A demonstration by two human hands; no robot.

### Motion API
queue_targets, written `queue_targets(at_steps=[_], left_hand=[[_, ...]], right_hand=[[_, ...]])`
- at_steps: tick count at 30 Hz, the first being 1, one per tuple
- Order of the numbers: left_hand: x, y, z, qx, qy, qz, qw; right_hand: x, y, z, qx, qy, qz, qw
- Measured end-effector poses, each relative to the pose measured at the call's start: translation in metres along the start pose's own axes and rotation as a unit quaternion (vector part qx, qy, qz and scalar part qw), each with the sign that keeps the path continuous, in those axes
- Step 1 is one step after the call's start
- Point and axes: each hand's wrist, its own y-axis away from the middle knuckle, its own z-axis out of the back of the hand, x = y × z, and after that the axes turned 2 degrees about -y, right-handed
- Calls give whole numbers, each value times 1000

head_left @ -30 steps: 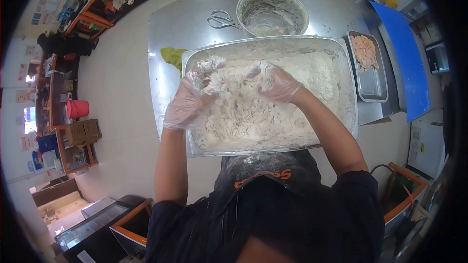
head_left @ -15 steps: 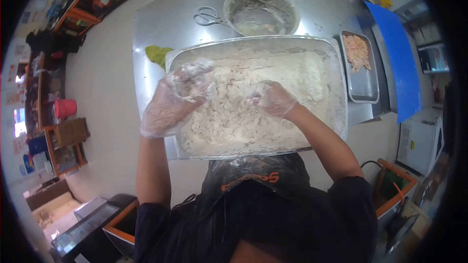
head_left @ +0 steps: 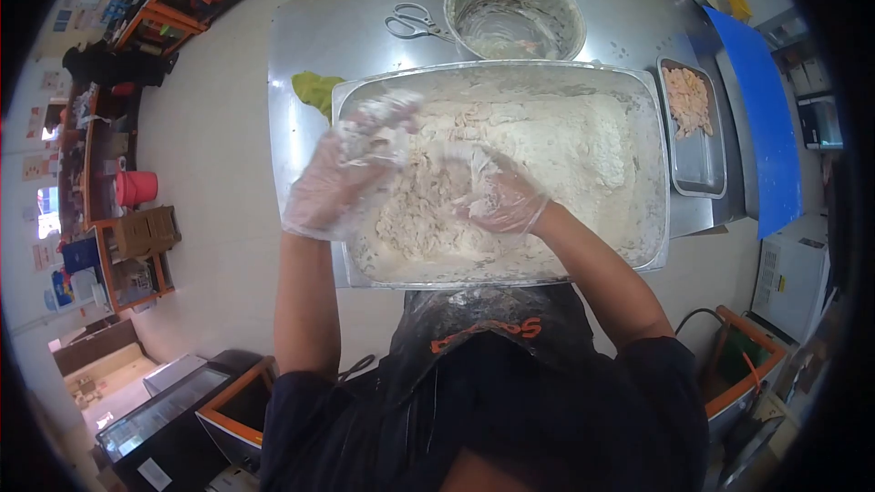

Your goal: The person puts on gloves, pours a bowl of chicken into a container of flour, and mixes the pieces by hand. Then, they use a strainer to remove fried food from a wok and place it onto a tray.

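Head view: your clear-gloved right hand (head_left: 499, 199) closer to your clear-gloved left hand (head_left: 351, 164) than before, fingers partly bent. Left blurred, flour-caked; can't tell either hand's grip. Pale, lumpy floury mixture (head_left: 419, 210) inside large rectangular silver metal tub (head_left: 663, 219). Below tub, black apron (head_left: 483, 310), orange lettering illegible.

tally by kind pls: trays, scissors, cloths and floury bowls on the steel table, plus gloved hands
Rectangular metal trays: 2 (large one of white powder, narrow one with pinkish-orange pieces)
Grey metal scissors: 1
Yellow-green cloth: 1
Round metal bowl, smeared inside: 1
Hands in clear plastic gloves: 2 (left, right)
Total: 7
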Motion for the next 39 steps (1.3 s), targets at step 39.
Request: queue_targets(at_steps=[39], left_hand=[[215, -139, 30, 1, -434, -41, 900]], right_hand=[[-116, -55, 3, -71, -172, -386, 904]])
